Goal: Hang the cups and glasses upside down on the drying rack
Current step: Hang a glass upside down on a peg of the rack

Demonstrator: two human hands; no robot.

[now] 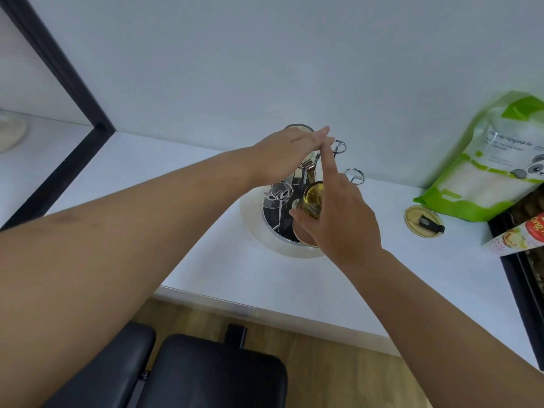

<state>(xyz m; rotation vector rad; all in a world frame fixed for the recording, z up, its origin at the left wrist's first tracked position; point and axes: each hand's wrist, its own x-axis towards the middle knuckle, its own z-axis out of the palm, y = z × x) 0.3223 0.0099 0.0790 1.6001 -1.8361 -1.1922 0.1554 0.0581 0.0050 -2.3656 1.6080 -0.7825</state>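
The white desk (206, 260) carries the rack (282, 219), which stands directly under both hands. Right of the right hand lie a green bag (482, 172) and, nearer, a round lid (424, 217). The right hand (341, 222) is closed around an amber glass (313, 198), held over the rack base, forefinger extended upward. The left hand (291, 154) grips the rack's top; a cup (298, 129) shows beyond it.

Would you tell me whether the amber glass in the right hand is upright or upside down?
Upside down: the amber glass shows its round base upward, held in the right hand.
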